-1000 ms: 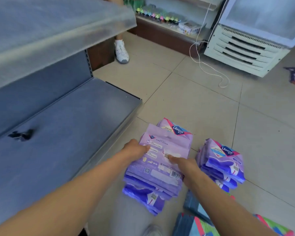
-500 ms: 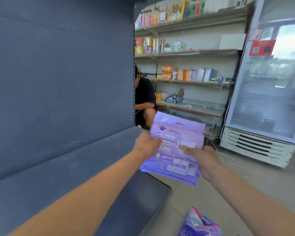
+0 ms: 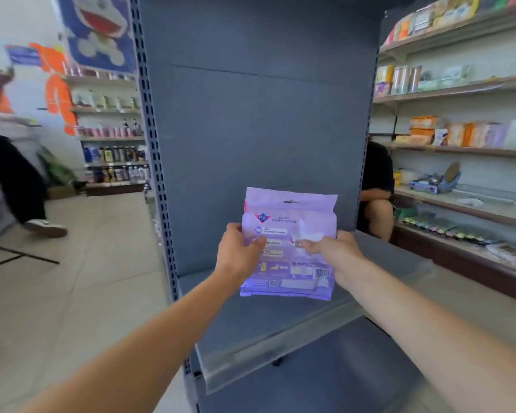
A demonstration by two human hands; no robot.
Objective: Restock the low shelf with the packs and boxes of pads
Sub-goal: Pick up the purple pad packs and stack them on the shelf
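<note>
Pack of pads [image 3: 289, 231], lilac, upright, printed back toward us, hang-hole at the top, barcode low on the right, and it's up in the air between two hands. Left hand [image 3: 238, 256] has its fingers [image 3: 256, 242] clamped on the left edge, thumb laid across the print. Right hand [image 3: 335, 252] pinches the right edge the same way, thumb on the front. Both grips sit about halfway up the pack.

Just below the fingers lies the grey shelf [image 3: 259, 317], with a clear plastic strip [image 3: 280, 350] along its front lip; the pack's bottom edge hangs over that board. Lower again, a second shelf [image 3: 355, 377]. Beyond the fingers rises the unit's dark grey back panel [image 3: 251, 129].

Right of the fingers, someone in a black top [image 3: 376, 180] sits behind the unit, beside wall shelves [image 3: 459, 89] of boxes. Left of the fingers, another person [image 3: 18, 180], blurred and mid-step, crosses the tiled floor [image 3: 72, 278], with racks of bottles [image 3: 113, 153] and a cartoon poster [image 3: 99, 28] behind.
</note>
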